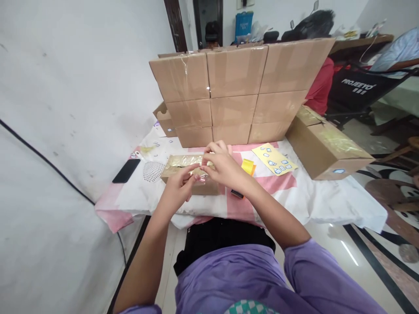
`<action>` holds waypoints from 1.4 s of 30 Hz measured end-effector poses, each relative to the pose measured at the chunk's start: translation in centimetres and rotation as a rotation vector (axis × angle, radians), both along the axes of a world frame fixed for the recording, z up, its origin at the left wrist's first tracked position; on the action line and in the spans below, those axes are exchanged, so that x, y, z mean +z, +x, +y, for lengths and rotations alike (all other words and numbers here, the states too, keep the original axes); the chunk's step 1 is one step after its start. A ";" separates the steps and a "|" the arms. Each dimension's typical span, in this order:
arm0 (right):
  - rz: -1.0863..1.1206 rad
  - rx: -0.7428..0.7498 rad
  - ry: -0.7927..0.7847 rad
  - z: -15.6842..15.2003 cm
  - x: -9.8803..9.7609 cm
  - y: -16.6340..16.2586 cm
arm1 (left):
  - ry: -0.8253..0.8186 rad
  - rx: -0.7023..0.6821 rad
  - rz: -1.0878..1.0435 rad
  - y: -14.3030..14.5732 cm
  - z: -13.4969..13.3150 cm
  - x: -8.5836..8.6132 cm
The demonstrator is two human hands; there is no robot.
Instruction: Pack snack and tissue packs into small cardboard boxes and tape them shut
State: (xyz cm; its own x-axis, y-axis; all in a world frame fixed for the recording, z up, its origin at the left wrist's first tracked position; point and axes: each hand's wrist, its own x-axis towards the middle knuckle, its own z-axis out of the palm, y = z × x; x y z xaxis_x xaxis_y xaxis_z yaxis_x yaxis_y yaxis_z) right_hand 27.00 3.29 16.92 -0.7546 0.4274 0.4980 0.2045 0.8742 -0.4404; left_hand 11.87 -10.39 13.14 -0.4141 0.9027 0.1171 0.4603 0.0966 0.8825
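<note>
A small cardboard box (pixel 204 188), with shiny clear tape over its top, lies on the cloth-covered table in front of me. Over its top, my left hand (pixel 179 186) pinches thumb and fingers together on a glossy, clear strip of tape (pixel 203 178). My right hand (pixel 221 165) is closed at the other end of this strip, close to the left fingertips. Part of the box is hidden behind both hands. Just right of it are a yellow-orange object (pixel 248 166) and a small black item (pixel 237 193), partly covered by my right forearm.
A wall of taped cardboard boxes (pixel 234 78) stands behind. A long carton (pixel 330 146) lies right, near a yellow sticker sheet (pixel 273 159). At left rest a black phone (pixel 126 170) and a white perforated piece (pixel 153 171). Other people sit beyond the boxes.
</note>
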 end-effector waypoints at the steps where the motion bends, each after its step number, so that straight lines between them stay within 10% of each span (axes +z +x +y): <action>1: 0.001 -0.032 -0.012 0.7 0.0 -0.2 | -0.048 0.065 0.058 -0.8 -0.3 -0.1; 6: -0.236 -0.107 -0.218 5.3 -0.7 -2.1 | -0.020 0.354 0.530 -3.2 -0.8 -0.7; 13: -0.396 -0.316 -0.048 7.0 -3.1 -5.2 | 0.142 -0.122 0.936 -1.2 2.0 -4.2; 19: -0.347 -0.675 -0.138 16.9 -5.8 6.1 | 0.229 -0.117 0.959 -1.6 2.5 -6.0; 24: -0.450 -0.681 -0.150 23.2 -9.6 15.6 | 0.279 -0.095 1.017 -1.8 2.7 -6.6; 42: -0.353 -0.672 -0.227 27.3 -15.4 16.1 | 0.343 -0.066 1.078 -1.7 2.9 -6.9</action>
